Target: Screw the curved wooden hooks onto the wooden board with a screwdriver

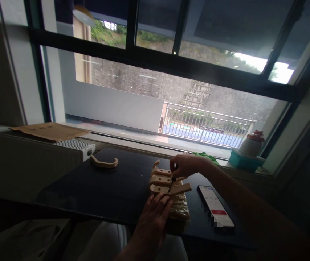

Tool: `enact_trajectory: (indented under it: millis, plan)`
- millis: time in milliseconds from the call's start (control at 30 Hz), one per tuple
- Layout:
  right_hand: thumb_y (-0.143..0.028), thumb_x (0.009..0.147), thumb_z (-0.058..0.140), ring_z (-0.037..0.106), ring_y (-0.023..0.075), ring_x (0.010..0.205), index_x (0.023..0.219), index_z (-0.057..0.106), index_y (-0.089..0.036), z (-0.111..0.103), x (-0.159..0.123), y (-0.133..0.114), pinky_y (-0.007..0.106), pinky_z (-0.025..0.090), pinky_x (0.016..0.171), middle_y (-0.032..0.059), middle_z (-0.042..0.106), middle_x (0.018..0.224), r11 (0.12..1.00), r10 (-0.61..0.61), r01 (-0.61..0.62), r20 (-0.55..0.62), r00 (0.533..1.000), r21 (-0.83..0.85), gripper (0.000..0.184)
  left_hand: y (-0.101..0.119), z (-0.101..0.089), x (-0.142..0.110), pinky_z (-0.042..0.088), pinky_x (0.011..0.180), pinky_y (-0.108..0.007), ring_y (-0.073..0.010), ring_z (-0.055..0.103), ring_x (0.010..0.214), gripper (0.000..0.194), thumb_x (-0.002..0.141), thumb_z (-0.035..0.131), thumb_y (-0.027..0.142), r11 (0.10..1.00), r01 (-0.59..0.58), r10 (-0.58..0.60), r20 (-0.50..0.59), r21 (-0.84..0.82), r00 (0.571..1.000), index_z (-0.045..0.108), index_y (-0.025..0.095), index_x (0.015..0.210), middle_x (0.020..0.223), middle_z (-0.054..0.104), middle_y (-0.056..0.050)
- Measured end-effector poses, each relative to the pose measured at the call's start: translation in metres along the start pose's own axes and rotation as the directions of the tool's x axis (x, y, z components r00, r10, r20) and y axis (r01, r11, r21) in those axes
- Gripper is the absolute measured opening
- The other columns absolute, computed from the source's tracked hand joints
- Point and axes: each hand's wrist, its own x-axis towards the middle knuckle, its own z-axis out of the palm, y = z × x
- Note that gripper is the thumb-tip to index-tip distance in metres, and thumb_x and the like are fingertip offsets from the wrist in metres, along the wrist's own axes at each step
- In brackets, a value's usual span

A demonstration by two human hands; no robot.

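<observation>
My right hand [180, 165] is closed around the dark handle of a screwdriver [171, 185]. Its shaft points down onto the nearest of several curved wooden hooks [180, 189]. Those hooks lie side by side across a block wrapped in shiny clear plastic [180, 208], and dark holes show in their flat parts. At the near end of the row, my left hand [156, 214] lies with its fingers stretched flat against the nearest hook and the wrapped block. Its thumb is hidden. The screwdriver's tip is too small to make out clearly.
Another wooden hook [104, 163] lies on the dark table [89, 192] at the left, with small bits beside it. A phone [216, 206] rests to the right. By the window are a brown envelope [53, 131], a teal box [243, 160] and green wrapping [206, 157].
</observation>
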Motion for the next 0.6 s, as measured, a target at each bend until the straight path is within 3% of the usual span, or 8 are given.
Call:
enact_trajectory:
  millis: [167, 467, 600]
  plan:
    - [-0.026, 0.076, 0.057, 0.056, 0.0137, 0.072, 0.092, 0.066, -0.021, -0.0006, -0.0012, -0.0033, 0.024, 0.040, 0.058, 0.0022, 0.066, 0.088, 0.999, -0.036, 0.036, -0.016, 0.999, -0.013, 0.020, 0.0044, -0.0073, 0.0018, 0.029, 0.106, -0.050, -0.0266, 0.033, 0.130, 0.064, 0.071, 0.042, -0.002, 1.000, 0.016, -0.015, 0.036, -0.019, 0.999, 0.039, 0.015, 0.133, 0.136, 0.046, -0.010]
    - [-0.032, 0.080, 0.051, 0.055, 0.0146, 0.068, 0.096, 0.067, -0.018, 0.0060, 0.0056, -0.0049, 0.025, 0.037, 0.056, 0.0040, 0.065, 0.081, 0.998, 0.008, -0.013, -0.073, 0.997, -0.061, 0.027, 0.0062, -0.0095, 0.0034, 0.028, 0.107, -0.051, -0.0267, 0.032, 0.130, 0.066, 0.068, 0.043, -0.002, 0.999, 0.033, -0.031, 0.047, -0.035, 0.998, 0.041, 0.014, 0.132, 0.136, 0.045, -0.010]
    - [-0.035, 0.078, 0.056, 0.055, 0.0120, 0.066, 0.098, 0.066, -0.019, 0.0009, -0.0001, -0.0049, 0.023, 0.038, 0.055, 0.0016, 0.066, 0.084, 1.000, -0.002, 0.002, -0.002, 1.000, -0.028, 0.027, 0.0047, -0.0080, 0.0022, 0.028, 0.107, -0.051, -0.0264, 0.032, 0.130, 0.064, 0.071, 0.042, -0.002, 0.999, 0.028, -0.027, 0.044, -0.023, 0.999, 0.040, 0.015, 0.133, 0.136, 0.046, -0.009]
